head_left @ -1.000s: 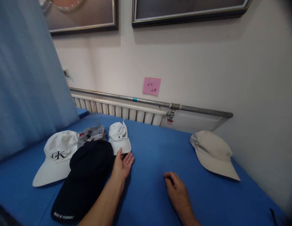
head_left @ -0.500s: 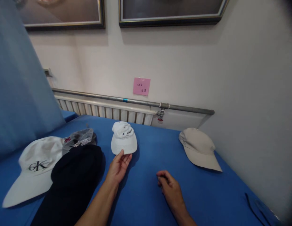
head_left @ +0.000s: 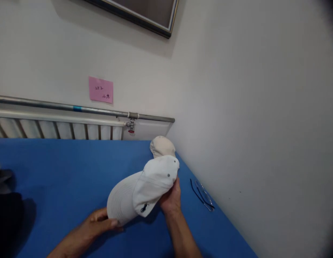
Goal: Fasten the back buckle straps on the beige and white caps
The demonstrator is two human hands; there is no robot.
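A white baseball cap (head_left: 152, 181) with a small dark emblem is held up over the blue surface, its brim toward the left. My left hand (head_left: 98, 225) grips the brim edge, thumb on top and fingers beneath. At the crown's back, my right hand (head_left: 172, 197) is closed on the cap's lower rim; its fingertips are hidden by the cap. Behind the white cap lies a beige cap (head_left: 163, 146), partly covered by it in this view.
A blue-covered table (head_left: 75, 172) reaches the wall. Eyeglasses (head_left: 202, 195) lie near its right edge. Dark fabric (head_left: 7, 218) and a grey item (head_left: 1, 177) sit at far left. A radiator (head_left: 50, 129) and metal pipe (head_left: 107, 111) run along the wall.
The view has swung right. The white cap has been lifted, brought closer and turned so its brim points left. My right hand, apart from it before, has taken hold of its back.
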